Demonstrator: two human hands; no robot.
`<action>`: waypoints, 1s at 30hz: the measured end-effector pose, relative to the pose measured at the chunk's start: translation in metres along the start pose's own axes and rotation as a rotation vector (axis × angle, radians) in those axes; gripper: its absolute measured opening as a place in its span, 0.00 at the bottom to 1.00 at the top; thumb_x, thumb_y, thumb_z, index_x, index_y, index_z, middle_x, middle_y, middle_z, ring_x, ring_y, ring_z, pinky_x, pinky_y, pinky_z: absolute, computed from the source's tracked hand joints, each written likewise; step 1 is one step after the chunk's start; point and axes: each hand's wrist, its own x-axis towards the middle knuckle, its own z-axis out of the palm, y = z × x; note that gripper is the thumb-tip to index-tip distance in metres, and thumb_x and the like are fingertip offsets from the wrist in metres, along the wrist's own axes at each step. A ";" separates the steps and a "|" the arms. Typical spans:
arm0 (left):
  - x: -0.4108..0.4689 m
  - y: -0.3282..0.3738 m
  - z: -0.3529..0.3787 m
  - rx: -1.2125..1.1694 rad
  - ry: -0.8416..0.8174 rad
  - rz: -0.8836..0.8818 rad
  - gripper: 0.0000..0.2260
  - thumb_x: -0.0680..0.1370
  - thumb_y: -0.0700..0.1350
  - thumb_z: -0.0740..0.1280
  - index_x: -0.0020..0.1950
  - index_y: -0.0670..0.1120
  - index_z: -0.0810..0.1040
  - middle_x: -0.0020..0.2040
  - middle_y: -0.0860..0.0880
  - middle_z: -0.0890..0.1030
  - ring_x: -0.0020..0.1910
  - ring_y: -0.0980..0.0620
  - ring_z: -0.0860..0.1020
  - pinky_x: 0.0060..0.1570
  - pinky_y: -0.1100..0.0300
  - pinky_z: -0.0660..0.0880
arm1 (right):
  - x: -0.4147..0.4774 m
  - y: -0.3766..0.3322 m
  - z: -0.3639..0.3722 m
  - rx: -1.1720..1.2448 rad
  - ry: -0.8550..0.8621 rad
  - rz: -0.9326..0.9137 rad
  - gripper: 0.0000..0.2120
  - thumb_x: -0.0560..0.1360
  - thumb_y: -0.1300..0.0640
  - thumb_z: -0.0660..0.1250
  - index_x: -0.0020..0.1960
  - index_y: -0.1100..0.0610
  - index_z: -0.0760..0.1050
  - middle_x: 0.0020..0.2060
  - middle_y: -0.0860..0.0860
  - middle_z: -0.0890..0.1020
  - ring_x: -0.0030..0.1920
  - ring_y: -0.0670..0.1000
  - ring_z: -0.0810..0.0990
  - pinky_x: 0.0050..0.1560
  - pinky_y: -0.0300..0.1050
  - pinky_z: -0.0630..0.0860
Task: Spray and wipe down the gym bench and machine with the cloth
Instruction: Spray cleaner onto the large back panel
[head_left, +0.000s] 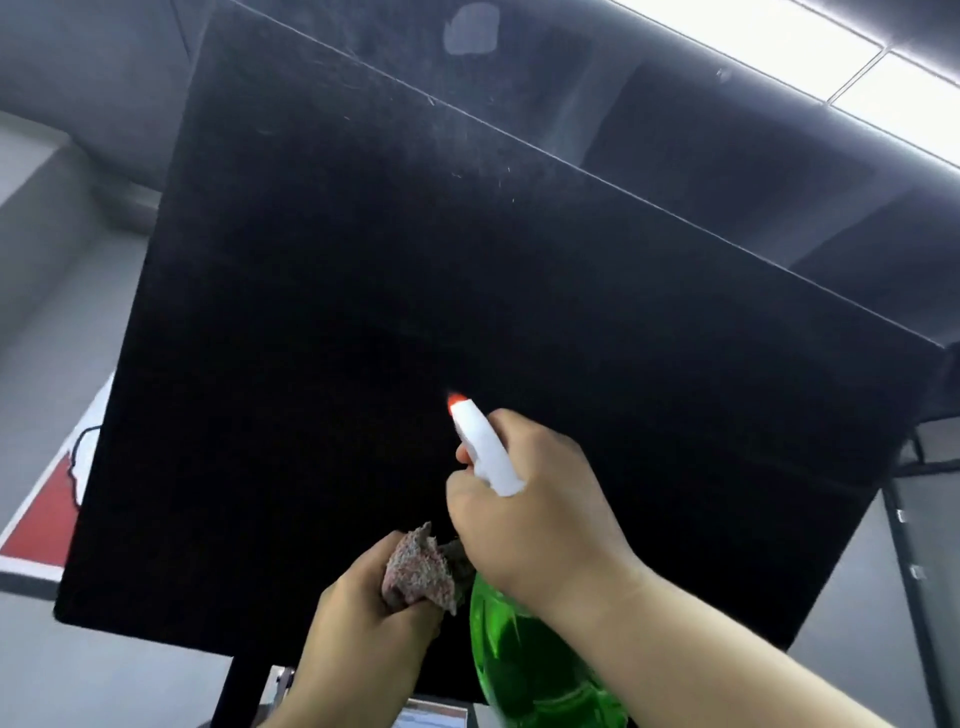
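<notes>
Closest to the camera, at the bottom right, a bare forearm leads up to the right hand (540, 519), whose fingers are curled around the neck of a translucent green plastic spray bottle (524, 660). The bottle's body hangs below the hand and runs out of the bottom edge. Its wall glows green throughout, but a liquid level inside cannot be made out. Above the hand, the bottle's white trigger head (488, 457) points up and to the left, ending in an orange-red nozzle tip (457, 400). One finger lies across the front of the trigger head.

Just to the left and slightly lower, the left hand (363, 618) grips a crumpled pink-and-grey speckled cloth (421, 571), bunched in its curled fingers. The cloth touches the right hand and the shoulder of the bottle.

Both hands are raised in front of a large flat black panel (415, 286) that fills most of the view and is tilted, with its top edge running down to the right. The nozzle is aimed at this panel. Faint pale haze and small white flecks show over its upper part, and a blurred pale patch (471, 28) sits near the top edge. A black post (244, 691) runs down from under the panel.

Bright ceiling light panels (779, 36) show at the top right. A red-and-white wall graphic (47, 514) shows at the left edge.
</notes>
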 end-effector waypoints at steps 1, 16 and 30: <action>-0.001 -0.003 0.004 -0.006 -0.019 -0.003 0.08 0.67 0.37 0.70 0.39 0.50 0.78 0.31 0.41 0.79 0.28 0.51 0.73 0.30 0.57 0.69 | -0.002 0.007 -0.001 0.020 0.010 0.035 0.02 0.75 0.57 0.65 0.46 0.55 0.73 0.37 0.52 0.76 0.33 0.51 0.74 0.33 0.47 0.73; -0.087 -0.031 0.207 -0.115 -0.369 -0.087 0.16 0.71 0.29 0.63 0.39 0.51 0.77 0.28 0.44 0.71 0.28 0.50 0.65 0.28 0.56 0.63 | -0.129 0.199 -0.093 0.049 0.160 0.465 0.13 0.73 0.59 0.64 0.31 0.51 0.66 0.24 0.44 0.67 0.23 0.44 0.65 0.24 0.36 0.62; -0.359 -0.105 0.463 -0.295 -0.835 -0.546 0.09 0.63 0.41 0.64 0.39 0.53 0.77 0.28 0.54 0.75 0.30 0.51 0.68 0.34 0.55 0.66 | -0.447 0.404 -0.191 -0.178 0.130 0.938 0.10 0.73 0.60 0.67 0.34 0.57 0.71 0.27 0.47 0.71 0.33 0.50 0.68 0.38 0.47 0.67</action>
